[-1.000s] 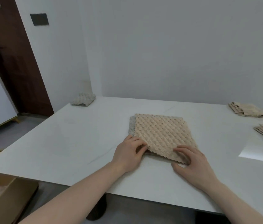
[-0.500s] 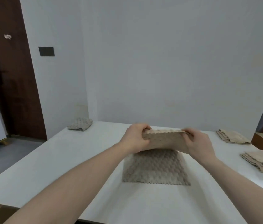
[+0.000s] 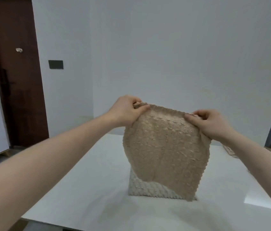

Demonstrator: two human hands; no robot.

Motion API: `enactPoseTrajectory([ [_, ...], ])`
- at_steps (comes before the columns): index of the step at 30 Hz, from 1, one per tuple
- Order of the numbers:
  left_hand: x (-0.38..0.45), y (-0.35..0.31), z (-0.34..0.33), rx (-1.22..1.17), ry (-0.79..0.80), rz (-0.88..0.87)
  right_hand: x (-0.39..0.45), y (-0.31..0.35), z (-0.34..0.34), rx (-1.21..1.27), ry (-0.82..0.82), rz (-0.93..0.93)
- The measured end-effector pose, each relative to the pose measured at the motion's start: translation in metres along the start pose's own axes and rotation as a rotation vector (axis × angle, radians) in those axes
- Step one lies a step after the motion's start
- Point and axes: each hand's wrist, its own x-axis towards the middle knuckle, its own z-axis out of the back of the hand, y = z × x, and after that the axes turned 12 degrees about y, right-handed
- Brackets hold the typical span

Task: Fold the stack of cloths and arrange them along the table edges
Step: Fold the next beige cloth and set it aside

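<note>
Head view: the beige cloth (image 3: 164, 150), flat on the stack a second ago, is now lifted off and hangs open, so its fold can begin. Left hand (image 3: 126, 112) and right hand (image 3: 209, 124) each pinch one top corner, fingers (image 3: 144, 107) closed tight on the upper hem. From the fingers the cloth drops straight down, its lower edge reaching in front of the grey cloth (image 3: 141, 187) that lies flat on the tabletop (image 3: 81, 189) below both hands. Another cloth (image 3: 229, 150) shows just beyond the right wrist.
</note>
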Motion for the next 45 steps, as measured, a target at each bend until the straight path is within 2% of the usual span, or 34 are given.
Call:
enactPoseTrajectory([
  [3, -0.015, 0.008, 0.010, -0.007, 0.113, 0.081, -0.003, -0.001, -0.008, 0.032, 0.181, -0.070],
  [5, -0.024, 0.020, 0.007, -0.019, 0.154, 0.125, -0.002, -0.007, -0.018, 0.004, 0.232, -0.096],
  [12, -0.034, 0.090, -0.042, 0.100, 0.326, 0.276, 0.021, -0.059, -0.076, -0.297, 0.256, -0.098],
  [15, -0.034, 0.115, -0.068, 0.146, 0.374, 0.313, 0.030, -0.083, -0.099, -0.345, 0.265, -0.123],
  [24, -0.019, 0.158, -0.114, 0.160, 0.291, 0.423, 0.054, -0.126, -0.134, -0.349, 0.134, -0.235],
  [30, -0.014, 0.166, -0.123, 0.105, 0.223, 0.424, 0.058, -0.135, -0.139, -0.311, 0.082, -0.217],
  [39, -0.049, 0.162, -0.118, -0.039, 0.130, 0.347, 0.025, -0.124, -0.134, -0.125, 0.085, -0.112],
  [45, -0.098, 0.146, -0.117, -0.068, 0.139, 0.259, -0.029, -0.116, -0.138, -0.128, 0.144, -0.072],
])
